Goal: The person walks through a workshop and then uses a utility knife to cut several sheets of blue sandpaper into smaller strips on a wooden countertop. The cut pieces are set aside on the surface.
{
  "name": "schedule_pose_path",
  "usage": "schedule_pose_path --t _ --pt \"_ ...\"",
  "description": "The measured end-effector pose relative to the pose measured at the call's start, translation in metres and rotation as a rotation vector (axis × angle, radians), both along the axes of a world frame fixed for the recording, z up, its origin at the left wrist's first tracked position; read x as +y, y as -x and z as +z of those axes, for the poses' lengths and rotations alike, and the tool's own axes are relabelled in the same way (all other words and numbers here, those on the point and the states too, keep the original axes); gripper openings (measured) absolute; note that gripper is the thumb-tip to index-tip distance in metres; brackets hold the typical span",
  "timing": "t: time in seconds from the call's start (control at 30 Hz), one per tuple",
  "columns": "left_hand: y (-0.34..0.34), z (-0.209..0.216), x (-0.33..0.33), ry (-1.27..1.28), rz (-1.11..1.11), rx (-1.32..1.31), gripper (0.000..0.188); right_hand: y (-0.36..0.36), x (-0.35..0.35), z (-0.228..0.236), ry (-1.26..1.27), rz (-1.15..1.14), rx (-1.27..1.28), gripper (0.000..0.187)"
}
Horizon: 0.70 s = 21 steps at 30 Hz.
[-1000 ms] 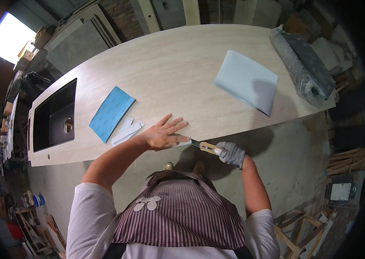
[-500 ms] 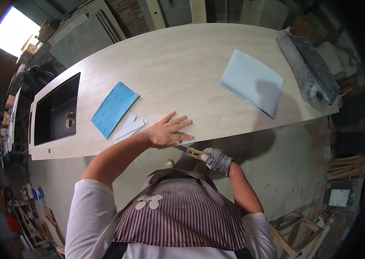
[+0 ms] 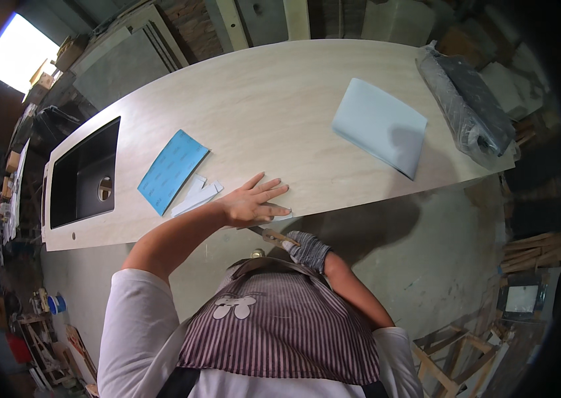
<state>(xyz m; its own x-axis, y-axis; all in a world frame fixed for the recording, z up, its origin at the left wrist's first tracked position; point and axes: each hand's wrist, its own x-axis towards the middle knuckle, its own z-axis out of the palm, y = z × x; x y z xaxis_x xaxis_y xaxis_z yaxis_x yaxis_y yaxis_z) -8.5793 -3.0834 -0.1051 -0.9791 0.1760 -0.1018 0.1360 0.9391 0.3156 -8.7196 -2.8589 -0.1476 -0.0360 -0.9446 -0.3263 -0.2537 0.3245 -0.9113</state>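
My left hand [image 3: 248,204] lies flat on the pale countertop [image 3: 247,99] near its front edge, fingers spread. A small white piece [image 3: 284,215] shows by its fingertips, partly covered by the hand. My right hand [image 3: 307,251], in a grey knit glove, grips a wooden-handled tool with a narrow dark blade [image 3: 274,235]. The tool is just below the front edge, its blade pointing left toward the edge under my left hand. The blade's far end is hidden, so its exact kind cannot be told. White strips [image 3: 197,198] and a blue sheet [image 3: 174,171] lie left of my left hand.
At the left end, a dark sink [image 3: 86,174] is set into the countertop. A folded pale-blue sheet [image 3: 381,129] lies to the right, near a plastic-wrapped dark bundle [image 3: 470,103]. Wooden frames [image 3: 453,361] and stacked wood [image 3: 529,252] stand at the lower right.
My right hand has moved left with the tool along the front edge, closer to my left hand. My left hand stays flat in its place; the view has shifted slightly.
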Motion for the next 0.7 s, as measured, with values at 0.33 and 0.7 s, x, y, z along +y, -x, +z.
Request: schedule_pose_path --t 0.33,0.7 --pt "-0.003 -0.011 0.003 0.082 0.011 0.059 0.047 -0.001 -0.009 0.029 -0.107 0.407 0.166 0.043" --pt "-0.015 0.004 0.029 -0.07 0.238 0.131 0.044 0.077 0.002 0.059 -0.182 -0.139 -0.123 0.031"
